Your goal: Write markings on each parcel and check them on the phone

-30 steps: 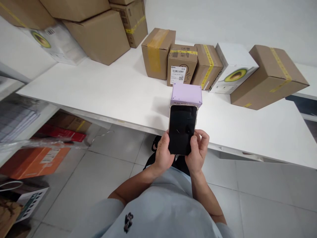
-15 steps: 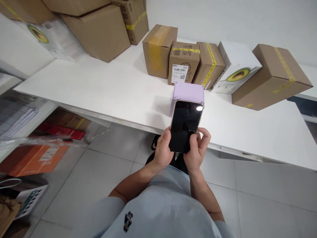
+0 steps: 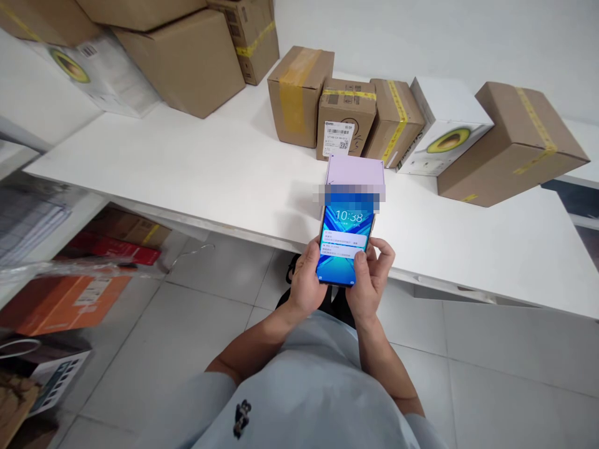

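Two hands hold one phone [image 3: 340, 265]. The left hand [image 3: 306, 280] has its thumb along one long edge, and its fingers under there are hard to see. The right hand [image 3: 367, 284] has its thumb over the low corner of the screen, with bent fingers by the other edge. So both hands are closed around the bottom half, pinching it from two sides. The phone is on the near side of the purple box [image 3: 355, 169], held up, and it hides part of the box's front. Its screen is lit up blue. It looks light, hard and smooth, so it might slip, and the glass could crack if it fell. The two long edges seem best to hold, low down.

There is one purple box, on one white table [image 3: 210, 168].

Past the purple box is a row of five boxes, four brown and one white. The taped brown box [image 3: 299, 100] is behind it to the left. The brown box with a label [image 3: 346, 115] is right behind it. The third brown box [image 3: 395, 121] is behind it to the right. Next, farther right, come the white box [image 3: 444, 128] and the big brown box [image 3: 510, 146].

Far to the left of the purple box is a pile [image 3: 187, 68]. I count one white and at least four brown boxes.
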The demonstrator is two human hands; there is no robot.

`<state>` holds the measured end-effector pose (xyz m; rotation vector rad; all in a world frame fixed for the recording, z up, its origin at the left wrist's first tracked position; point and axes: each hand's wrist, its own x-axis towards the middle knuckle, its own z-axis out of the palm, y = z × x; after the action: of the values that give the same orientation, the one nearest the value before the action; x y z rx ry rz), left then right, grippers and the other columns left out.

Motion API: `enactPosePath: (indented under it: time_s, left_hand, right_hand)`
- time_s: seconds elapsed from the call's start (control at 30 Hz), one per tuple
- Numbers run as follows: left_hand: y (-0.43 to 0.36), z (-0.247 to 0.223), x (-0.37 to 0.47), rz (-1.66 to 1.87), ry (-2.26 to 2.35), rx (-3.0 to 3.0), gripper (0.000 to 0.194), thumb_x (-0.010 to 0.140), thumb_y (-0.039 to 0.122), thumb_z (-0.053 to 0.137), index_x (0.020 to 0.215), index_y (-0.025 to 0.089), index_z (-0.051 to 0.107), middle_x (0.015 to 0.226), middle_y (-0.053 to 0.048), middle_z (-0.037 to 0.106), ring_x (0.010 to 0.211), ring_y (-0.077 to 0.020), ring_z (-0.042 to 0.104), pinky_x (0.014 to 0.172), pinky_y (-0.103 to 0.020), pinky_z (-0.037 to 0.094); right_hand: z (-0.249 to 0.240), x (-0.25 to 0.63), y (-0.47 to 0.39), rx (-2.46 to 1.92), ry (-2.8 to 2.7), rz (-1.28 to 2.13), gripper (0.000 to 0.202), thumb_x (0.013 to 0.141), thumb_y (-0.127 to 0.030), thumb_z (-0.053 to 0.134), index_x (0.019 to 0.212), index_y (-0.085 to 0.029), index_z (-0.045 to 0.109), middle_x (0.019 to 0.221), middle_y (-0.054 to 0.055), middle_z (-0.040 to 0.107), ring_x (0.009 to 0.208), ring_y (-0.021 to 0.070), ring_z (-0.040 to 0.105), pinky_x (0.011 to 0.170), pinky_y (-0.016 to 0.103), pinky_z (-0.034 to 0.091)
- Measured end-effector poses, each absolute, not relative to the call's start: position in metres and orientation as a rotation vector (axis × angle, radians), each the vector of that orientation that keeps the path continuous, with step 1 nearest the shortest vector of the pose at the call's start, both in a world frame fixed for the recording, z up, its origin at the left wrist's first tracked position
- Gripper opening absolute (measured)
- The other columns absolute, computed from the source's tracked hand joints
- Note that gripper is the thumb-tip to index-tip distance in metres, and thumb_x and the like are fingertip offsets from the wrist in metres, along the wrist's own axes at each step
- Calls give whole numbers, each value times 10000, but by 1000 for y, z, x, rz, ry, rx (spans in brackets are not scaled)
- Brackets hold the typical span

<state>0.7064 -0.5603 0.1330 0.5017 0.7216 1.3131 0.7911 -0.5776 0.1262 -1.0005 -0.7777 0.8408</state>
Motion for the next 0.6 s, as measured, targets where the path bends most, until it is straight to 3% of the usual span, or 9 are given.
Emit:
enactPosePath:
  time_s: [0.6]
  left_hand:
    - [-559, 135, 712, 1347, 660, 484, 369, 927, 497, 606, 1115, 197, 712, 1162, -74, 763, 1365, -307, 557, 1141, -481, 466]
  right_hand:
    - [129, 795, -574, -1025, -792, 840, 311, 899, -492, 585, 1128, -329, 450, 952, 5, 586, 847, 175, 624, 727, 335, 503]
